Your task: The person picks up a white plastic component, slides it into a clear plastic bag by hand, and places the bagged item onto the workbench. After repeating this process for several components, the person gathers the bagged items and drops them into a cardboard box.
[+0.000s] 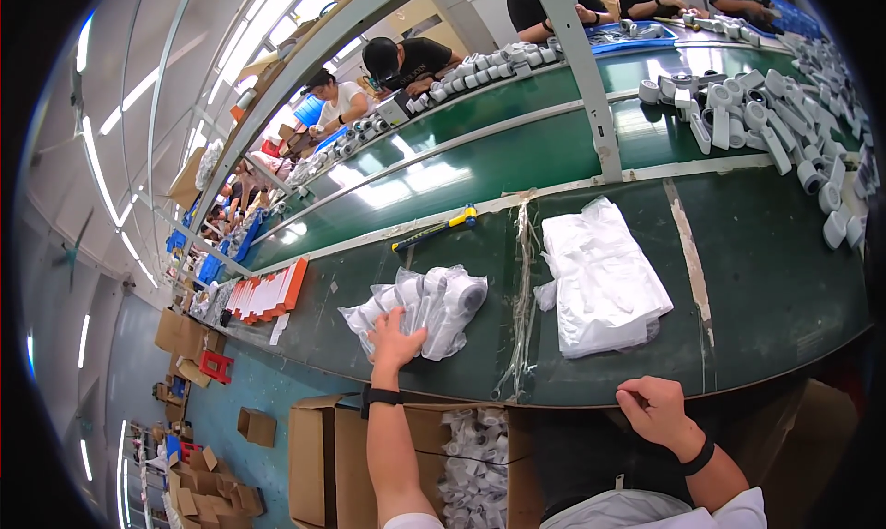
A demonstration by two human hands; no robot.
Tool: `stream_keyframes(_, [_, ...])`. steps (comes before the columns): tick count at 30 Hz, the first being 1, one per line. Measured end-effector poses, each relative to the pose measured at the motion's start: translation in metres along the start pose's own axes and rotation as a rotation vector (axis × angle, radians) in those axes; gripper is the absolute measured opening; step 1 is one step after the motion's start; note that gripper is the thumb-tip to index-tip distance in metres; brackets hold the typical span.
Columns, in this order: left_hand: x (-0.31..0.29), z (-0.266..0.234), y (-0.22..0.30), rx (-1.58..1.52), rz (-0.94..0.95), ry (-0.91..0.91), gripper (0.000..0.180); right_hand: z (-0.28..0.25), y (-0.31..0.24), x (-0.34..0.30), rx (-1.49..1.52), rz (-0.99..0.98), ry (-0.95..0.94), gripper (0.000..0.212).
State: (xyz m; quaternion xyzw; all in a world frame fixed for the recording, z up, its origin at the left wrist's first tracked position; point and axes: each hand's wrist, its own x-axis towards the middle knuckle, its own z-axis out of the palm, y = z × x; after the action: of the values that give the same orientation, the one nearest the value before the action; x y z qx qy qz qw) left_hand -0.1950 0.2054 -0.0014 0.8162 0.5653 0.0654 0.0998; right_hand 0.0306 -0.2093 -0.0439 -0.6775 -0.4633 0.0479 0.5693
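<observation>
My left hand [397, 340] reaches over a row of white plastic parts in clear bags [426, 303]. Its fingers are spread and touch the near side of the bags. The bagged parts have round, ring-like ends and lie side by side on the dark green bench [784, 289]. Close to the bench's front edge, my right hand [657, 416] is curled closed, and nothing shows in it. Beyond that hand lies a flat stack of white plastic bags [604, 284]. Both wrists wear dark bands.
A yellow-and-black hammer [434, 229] lies behind the bagged parts. Orange-and-white flat pieces [268, 292] stand at left. Below the edge, a cardboard box [323, 455] holds white parts [475, 464]. Grey-white parts [766, 114] pile up far right. A metal post [591, 95] rises centrally; people work beyond.
</observation>
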Motion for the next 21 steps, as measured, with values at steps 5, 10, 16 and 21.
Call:
stream_keyframes(5, [0.009, -0.002, -0.001, 0.107, -0.087, -0.074, 0.074, 0.0, 0.0, -0.001, 0.006, -0.002, 0.0, 0.004])
stream_keyframes(10, [0.001, -0.006, 0.026, 0.171, -0.2, -0.092, 0.073, 0.002, 0.001, -0.001, -0.004, -0.017, 0.01, 0.004])
stream_keyframes(16, [-0.004, -0.006, 0.027, 0.166, -0.164, -0.022, 0.068, 0.002, 0.002, -0.001, -0.003, -0.021, 0.021, 0.004])
stream_keyframes(21, [-0.002, -0.003, 0.021, 0.157, -0.137, -0.005, 0.068, 0.002, 0.002, -0.002, 0.001, -0.022, 0.022, 0.004])
